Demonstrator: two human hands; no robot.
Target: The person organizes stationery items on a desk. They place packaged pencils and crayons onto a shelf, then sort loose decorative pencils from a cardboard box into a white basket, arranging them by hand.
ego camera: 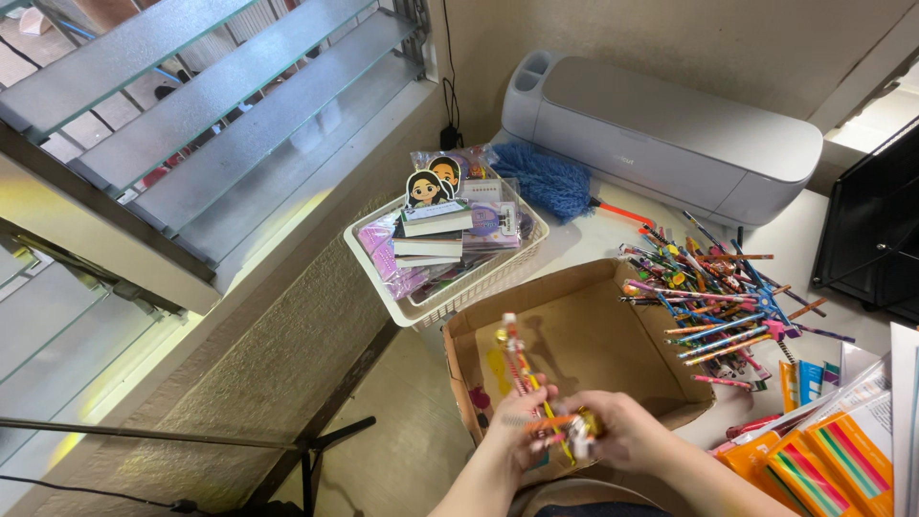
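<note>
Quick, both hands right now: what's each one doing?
Left hand: closed on a bundle of colourful pencils.
Right hand: closed around the same bundle's lower end.

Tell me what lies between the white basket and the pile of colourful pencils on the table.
In the head view, the open cardboard box sits between the white basket and the pencil pile; its far corner reaches into that gap, with bare white tabletop just beyond it.
</note>
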